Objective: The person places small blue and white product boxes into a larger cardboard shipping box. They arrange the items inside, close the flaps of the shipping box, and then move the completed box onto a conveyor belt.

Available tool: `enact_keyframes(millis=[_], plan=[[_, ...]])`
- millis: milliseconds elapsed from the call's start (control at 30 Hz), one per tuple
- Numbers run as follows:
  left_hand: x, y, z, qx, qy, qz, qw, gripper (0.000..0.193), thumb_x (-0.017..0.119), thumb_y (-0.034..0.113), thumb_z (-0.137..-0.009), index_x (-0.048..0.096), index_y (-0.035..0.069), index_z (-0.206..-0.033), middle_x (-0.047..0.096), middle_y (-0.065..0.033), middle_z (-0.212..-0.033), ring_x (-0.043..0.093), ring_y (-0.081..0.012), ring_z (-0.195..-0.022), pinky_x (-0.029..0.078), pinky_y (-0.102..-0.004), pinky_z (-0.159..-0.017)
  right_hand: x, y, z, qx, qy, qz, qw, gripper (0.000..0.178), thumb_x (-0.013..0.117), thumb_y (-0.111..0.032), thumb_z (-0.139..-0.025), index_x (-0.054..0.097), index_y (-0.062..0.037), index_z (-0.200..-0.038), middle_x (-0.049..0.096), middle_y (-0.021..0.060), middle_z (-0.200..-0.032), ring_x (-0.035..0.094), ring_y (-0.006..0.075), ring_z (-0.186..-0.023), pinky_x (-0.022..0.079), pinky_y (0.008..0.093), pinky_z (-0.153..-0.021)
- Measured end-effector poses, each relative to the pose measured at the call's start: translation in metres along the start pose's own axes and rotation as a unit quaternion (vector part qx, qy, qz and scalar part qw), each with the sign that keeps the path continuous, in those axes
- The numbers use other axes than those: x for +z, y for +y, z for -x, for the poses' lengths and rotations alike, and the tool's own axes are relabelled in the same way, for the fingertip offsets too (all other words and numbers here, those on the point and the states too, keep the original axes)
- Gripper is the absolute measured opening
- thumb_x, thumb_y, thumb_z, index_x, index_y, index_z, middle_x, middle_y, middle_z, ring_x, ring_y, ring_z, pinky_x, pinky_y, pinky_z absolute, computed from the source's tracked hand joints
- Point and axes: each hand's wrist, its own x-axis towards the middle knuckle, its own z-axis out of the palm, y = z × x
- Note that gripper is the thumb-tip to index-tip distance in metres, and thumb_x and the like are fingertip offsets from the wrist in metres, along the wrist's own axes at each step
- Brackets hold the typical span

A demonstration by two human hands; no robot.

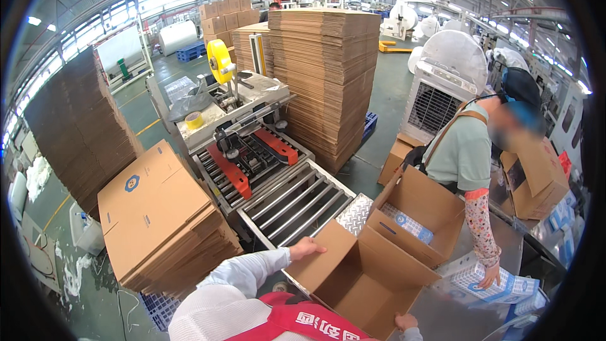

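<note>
An open cardboard box (360, 278) stands right in front of me, with its inside bare. My left hand (307, 249) grips the left flap of this box, thumb lying over its upper face. At the near right edge, my right hand (406, 322) is closed on the box wall, and part of it is cut off by the lower rim of the view. Touching the far side of my box is a second open cardboard box (435, 215), which holds a blue-and-white pack (407, 222).
A co-worker on the right has a hand (490, 276) on blue-and-white packs (505, 285). A roller conveyor (300, 205) leads to a taping machine (237, 101) with yellow tape. Flattened cartons (158, 208) lie stacked at left; a taller stack (325, 82) stands behind.
</note>
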Motion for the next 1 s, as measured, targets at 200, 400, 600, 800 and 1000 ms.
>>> enact_keyframes(millis=[200, 400, 600, 800, 1000], plan=[[0.042, 0.047, 0.066, 0.068, 0.167, -0.214, 0.960, 0.046, 0.078, 0.032, -0.073, 0.071, -0.003, -0.102, 0.073, -0.0166, -0.095, 0.070, -0.0252, -0.086, 0.055, -0.0372, -0.077, 0.005, 0.017, -0.010, -0.062, -0.031, -0.019, 0.997, 0.061, 0.041, -0.050, -0.095, 0.075, -0.0029, -0.075, 0.072, 0.0144, -0.071, 0.071, 0.0320, -0.085, 0.053, 0.0422, -0.082], [0.076, 0.062, 0.078, 0.112, 0.246, -0.362, 0.892, 0.042, 0.070, 0.035, -0.074, 0.071, 0.002, -0.100, 0.072, -0.0198, -0.098, 0.069, -0.0369, -0.093, 0.053, -0.0462, -0.085, 0.007, 0.022, -0.014, -0.093, -0.043, -0.017, 0.995, 0.062, 0.038, -0.046, -0.098, 0.074, 0.0014, -0.080, 0.071, 0.0151, -0.070, 0.071, 0.0328, -0.085, 0.053, 0.0429, -0.082], [0.080, 0.053, 0.074, 0.112, 0.266, -0.390, 0.874, 0.039, 0.069, 0.034, -0.075, 0.069, 0.002, -0.098, 0.071, -0.0205, -0.098, 0.068, -0.0374, -0.096, 0.053, -0.0464, -0.086, 0.014, 0.022, -0.017, -0.099, -0.006, -0.006, 0.995, 0.062, 0.037, -0.046, -0.098, 0.074, 0.0037, -0.090, 0.072, 0.0187, -0.078, 0.071, 0.0335, -0.092, 0.052, 0.0435, -0.086], [0.083, 0.053, 0.070, 0.093, 0.273, -0.391, 0.874, 0.039, 0.069, 0.034, -0.077, 0.068, 0.003, -0.101, 0.070, -0.0211, -0.099, 0.067, -0.0377, -0.098, 0.052, -0.0469, -0.086, -0.017, 0.013, 0.007, -0.101, -0.111, -0.026, 0.988, 0.068, 0.037, -0.053, -0.096, 0.065, 0.0039, -0.120, 0.061, 0.0302, -0.125, 0.054, 0.0427, -0.125, 0.043, 0.0469, -0.104], [0.082, 0.051, 0.071, 0.110, 0.282, -0.407, 0.862, 0.038, 0.067, 0.033, -0.076, 0.068, 0.002, -0.099, 0.070, -0.0219, -0.098, 0.068, -0.0393, -0.095, 0.054, -0.0490, -0.084, -0.009, 0.013, -0.001, -0.088, -0.116, -0.065, 0.987, 0.069, 0.036, -0.053, -0.096, 0.065, 0.0063, -0.116, 0.059, 0.0320, -0.124, 0.054, 0.0433, -0.124, 0.043, 0.0487, -0.103]])
